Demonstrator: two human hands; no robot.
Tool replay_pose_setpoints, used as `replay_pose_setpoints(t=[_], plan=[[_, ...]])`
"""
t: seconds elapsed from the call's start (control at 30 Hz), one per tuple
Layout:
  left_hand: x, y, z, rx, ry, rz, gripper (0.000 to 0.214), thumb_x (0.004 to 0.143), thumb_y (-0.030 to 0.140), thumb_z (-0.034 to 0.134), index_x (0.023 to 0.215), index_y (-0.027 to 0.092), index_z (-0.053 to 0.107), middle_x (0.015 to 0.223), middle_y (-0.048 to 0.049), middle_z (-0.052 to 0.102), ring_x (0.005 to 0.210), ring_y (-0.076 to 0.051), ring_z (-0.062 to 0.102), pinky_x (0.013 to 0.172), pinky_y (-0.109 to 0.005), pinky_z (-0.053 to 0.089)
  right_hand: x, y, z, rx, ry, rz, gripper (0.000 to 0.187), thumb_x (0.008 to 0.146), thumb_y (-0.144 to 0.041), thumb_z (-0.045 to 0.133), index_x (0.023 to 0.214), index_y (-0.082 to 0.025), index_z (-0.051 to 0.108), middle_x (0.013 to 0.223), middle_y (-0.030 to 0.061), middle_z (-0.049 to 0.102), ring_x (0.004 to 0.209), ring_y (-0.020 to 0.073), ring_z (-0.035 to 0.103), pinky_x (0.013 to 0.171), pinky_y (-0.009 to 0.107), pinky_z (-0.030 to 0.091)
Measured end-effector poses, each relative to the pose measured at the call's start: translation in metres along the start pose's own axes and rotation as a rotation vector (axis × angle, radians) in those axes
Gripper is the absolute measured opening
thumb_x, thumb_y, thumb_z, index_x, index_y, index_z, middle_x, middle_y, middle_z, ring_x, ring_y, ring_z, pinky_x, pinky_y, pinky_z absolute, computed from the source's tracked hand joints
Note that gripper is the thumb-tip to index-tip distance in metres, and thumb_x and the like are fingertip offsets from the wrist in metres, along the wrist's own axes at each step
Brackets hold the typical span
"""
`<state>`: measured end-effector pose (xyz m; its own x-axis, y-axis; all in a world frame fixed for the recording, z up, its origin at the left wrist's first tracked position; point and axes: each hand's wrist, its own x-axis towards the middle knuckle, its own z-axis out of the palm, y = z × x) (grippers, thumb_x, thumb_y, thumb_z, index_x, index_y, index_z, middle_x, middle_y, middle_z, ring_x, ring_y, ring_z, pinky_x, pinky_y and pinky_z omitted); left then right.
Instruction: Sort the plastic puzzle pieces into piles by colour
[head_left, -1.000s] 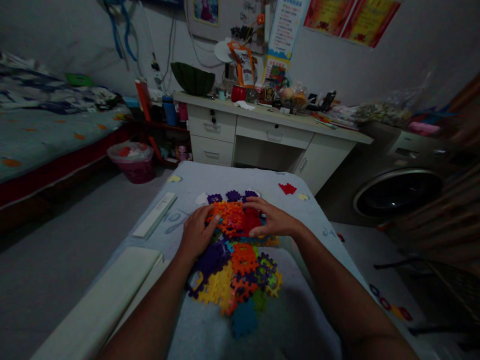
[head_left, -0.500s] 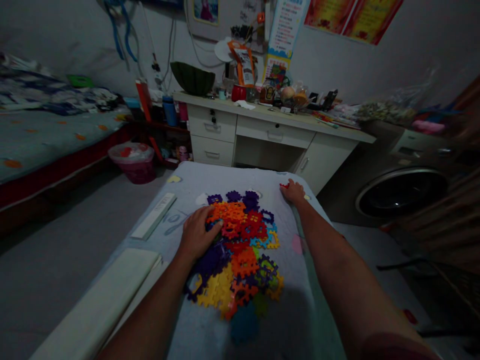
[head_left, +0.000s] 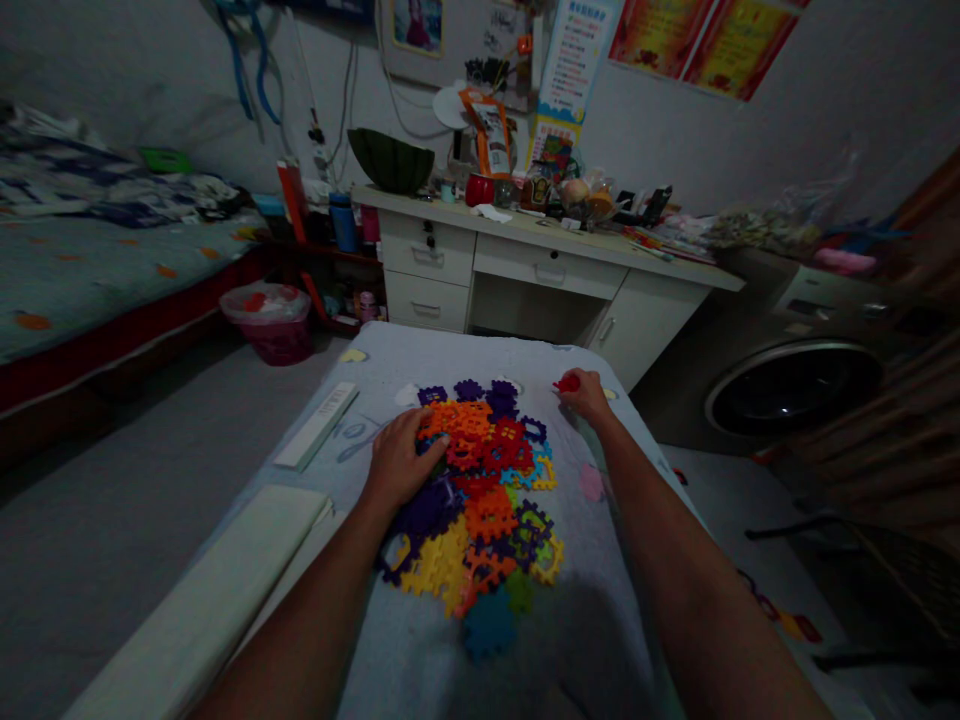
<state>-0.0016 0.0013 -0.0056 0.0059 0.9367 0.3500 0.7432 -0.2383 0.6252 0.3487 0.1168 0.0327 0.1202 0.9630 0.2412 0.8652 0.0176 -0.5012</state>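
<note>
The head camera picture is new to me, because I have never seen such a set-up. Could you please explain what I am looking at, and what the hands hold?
There is no machine here, only a person's two bare hands. The camera is worn on the head and looks forward and down, so the forearms enter from the bottom.

On the pale patterned cloth lies a pile of plastic pieces with toothed edges, in purple, orange, red, yellow, green and blue. A narrow white object lies to its left.

The left hand rests against the left side of the pile. The right hand holds a small red piece in its fingers, beyond the pile's right side.

Behind stands a desk.
</note>
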Motion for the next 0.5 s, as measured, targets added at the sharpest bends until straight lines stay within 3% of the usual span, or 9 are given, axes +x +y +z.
replay_pose_setpoints(t=[0.13,0.3,0.4,0.5], plan=[[0.0,0.002,-0.001,-0.015,-0.002,-0.008,0.045,0.086,0.048,0.056,0.122,0.022,0.058,0.129,-0.0096,0.061,0.122,-0.03,0.054,0.105,-0.05,0.04,-0.044,-0.052,-0.006,0.217,-0.117,-0.216,0.033,0.068,-0.015,0.066,0.101,-0.019,0.065,0.098,0.0033,0.053,0.094,0.0193,0.054,0.09,0.035,0.046],[0.001,0.005,-0.003,-0.041,0.002,-0.011,0.045,0.088,0.048,0.053,0.122,0.02,0.059,0.128,-0.0107,0.062,0.121,-0.029,0.055,0.106,-0.049,0.04,-0.1,-0.119,-0.007,0.27,-0.307,-0.444,0.049,0.075,-0.028,0.07,0.122,-0.02,0.059,0.119,0.008,0.058,0.11,0.0221,0.056,0.098,0.037,0.043],[0.001,0.006,-0.004,-0.082,0.017,-0.027,0.043,0.092,0.048,0.046,0.122,0.02,0.06,0.128,-0.0101,0.062,0.122,-0.028,0.054,0.107,-0.049,0.039,-0.12,-0.134,-0.001,0.147,-0.339,-0.468,0.057,0.082,-0.034,0.066,0.135,-0.018,0.052,0.133,0.0123,0.056,0.123,0.0261,0.05,0.105,0.043,0.037],[0.0,0.006,-0.004,-0.109,0.049,-0.032,0.043,0.094,0.049,0.042,0.122,0.022,0.06,0.13,-0.0092,0.06,0.124,-0.027,0.052,0.108,-0.048,0.038,-0.132,-0.136,0.006,-0.036,-0.346,-0.398,0.044,0.089,-0.03,0.057,0.131,-0.017,0.056,0.135,0.0137,0.057,0.128,0.0287,0.047,0.109,0.046,0.032]])
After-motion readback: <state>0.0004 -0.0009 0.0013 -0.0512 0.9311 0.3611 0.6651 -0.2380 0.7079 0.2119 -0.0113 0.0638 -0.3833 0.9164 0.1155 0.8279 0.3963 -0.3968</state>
